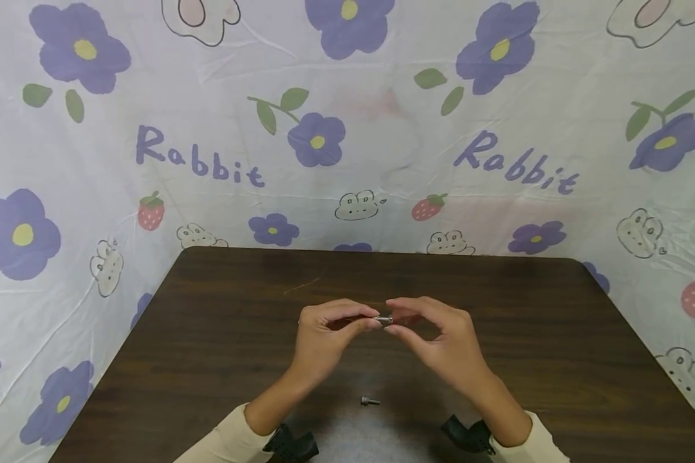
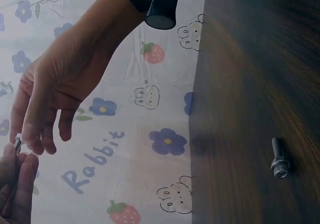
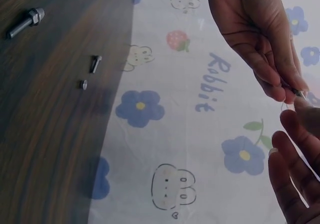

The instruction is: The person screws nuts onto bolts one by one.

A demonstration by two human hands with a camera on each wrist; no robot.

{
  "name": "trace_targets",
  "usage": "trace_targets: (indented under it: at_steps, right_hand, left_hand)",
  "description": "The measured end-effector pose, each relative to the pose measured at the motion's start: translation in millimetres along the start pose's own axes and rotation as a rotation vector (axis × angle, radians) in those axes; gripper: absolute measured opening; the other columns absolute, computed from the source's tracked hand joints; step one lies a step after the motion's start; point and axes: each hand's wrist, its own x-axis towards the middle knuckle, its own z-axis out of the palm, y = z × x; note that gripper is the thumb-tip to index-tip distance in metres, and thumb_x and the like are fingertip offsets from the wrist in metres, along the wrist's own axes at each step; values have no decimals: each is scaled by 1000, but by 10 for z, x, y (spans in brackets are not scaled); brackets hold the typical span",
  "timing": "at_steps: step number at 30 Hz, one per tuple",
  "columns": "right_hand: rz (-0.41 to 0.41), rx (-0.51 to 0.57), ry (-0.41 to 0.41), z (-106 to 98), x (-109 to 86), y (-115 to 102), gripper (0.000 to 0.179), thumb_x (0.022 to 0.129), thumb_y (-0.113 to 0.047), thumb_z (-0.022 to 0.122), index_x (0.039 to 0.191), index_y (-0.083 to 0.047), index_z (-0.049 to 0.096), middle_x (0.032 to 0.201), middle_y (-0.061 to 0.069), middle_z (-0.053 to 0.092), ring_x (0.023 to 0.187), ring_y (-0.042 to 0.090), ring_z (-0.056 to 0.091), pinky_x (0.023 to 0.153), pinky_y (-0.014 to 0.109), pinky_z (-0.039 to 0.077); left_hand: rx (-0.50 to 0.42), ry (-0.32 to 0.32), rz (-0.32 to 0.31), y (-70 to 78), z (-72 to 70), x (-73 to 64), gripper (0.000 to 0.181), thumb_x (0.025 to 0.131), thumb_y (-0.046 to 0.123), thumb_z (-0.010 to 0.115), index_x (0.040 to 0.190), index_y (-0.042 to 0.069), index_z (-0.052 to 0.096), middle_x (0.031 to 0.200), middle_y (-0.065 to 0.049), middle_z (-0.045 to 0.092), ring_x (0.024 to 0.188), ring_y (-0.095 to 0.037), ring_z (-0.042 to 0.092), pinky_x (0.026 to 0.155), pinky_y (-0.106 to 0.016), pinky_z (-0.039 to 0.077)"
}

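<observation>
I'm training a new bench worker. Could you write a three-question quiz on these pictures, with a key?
1. True or false: in the head view, a bolt lies on the tabletop, touching neither left hand nor right hand.
2. The left hand pinches which: A, a cup; B, a small metal piece; C, a cloth?
3. How many things lie on the tabletop in the right wrist view?

Key: 1. True. 2. B. 3. Three.

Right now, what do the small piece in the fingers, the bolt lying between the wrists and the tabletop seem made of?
Small piece: probably metal, from its bright silvery glint. Bolt: metal, likely steel, grey with a slight shine. Tabletop: smooth, dark-brown grain suggests wood, though possibly laminate.
</observation>
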Motion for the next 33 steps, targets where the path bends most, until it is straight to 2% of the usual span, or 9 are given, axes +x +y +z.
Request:
trace_targets:
  at_steps: [4, 8, 19, 25, 29, 31, 33]
  right_hand:
    - [-65, 17, 17, 20, 6, 15, 41, 70, 15, 84, 105, -6, 77, 95, 4, 75, 81, 16, 70, 72, 23, 58]
    - [-80, 25, 21, 49, 16, 26, 38, 72, 13, 84, 103, -7, 78, 95, 3, 75, 83, 17, 71, 74, 23, 58]
    - [-4, 63, 1, 74, -3, 12, 19, 86, 3, 78, 96, -13, 77, 89, 2, 74, 80, 12, 70, 72, 22, 57]
    - [56, 69, -23, 90, -3, -21, 26, 90, 7, 72, 83, -18, 75, 79, -4, 72, 73, 10, 69, 69, 23, 58]
    - [69, 49, -23, 76, 1, -36, 32, 95, 7, 65, 76, -17, 73, 73, -4, 71, 62, 9, 63, 60, 20, 53]
    - [83, 55, -33, 61, -3, -31, 29, 96, 6, 64, 80, -16, 73, 73, -4, 72, 62, 9, 63, 59, 20, 52]
    - [84, 61, -39, 49, -7, -24, 18, 93, 3, 69, 90, -13, 74, 78, -3, 73, 64, 9, 64, 61, 21, 54]
  left_hand:
    - [-9, -10, -1, 8, -2, 0, 9, 87, 0, 77, 96, 0, 79, 91, -9, 76, 75, -23, 74, 63, -38, 62]
    - [1, -10, 11, 29, -26, 4, 9, 87, -1, 77, 96, 1, 79, 90, -9, 76, 75, -22, 74, 64, -38, 62]
    - [-11, -19, 16, 59, -20, -12, 9, 88, 0, 76, 97, -1, 78, 92, -10, 76, 77, -20, 73, 64, -37, 62]
    - [13, -17, 26, 67, -6, -31, 9, 86, 0, 77, 96, 1, 79, 90, -8, 76, 73, -19, 72, 60, -34, 60]
    - [10, -19, 31, 72, 12, -14, 10, 85, 0, 78, 95, 0, 79, 88, -8, 76, 73, -17, 71, 60, -30, 60]
    - [-2, -18, 27, 74, 19, -9, 10, 85, -1, 78, 94, 0, 79, 88, -8, 76, 75, -17, 72, 62, -33, 61]
    - [-13, -17, 22, 74, 19, -10, 9, 85, -1, 78, 95, 0, 79, 89, -9, 76, 76, -18, 73, 64, -34, 62]
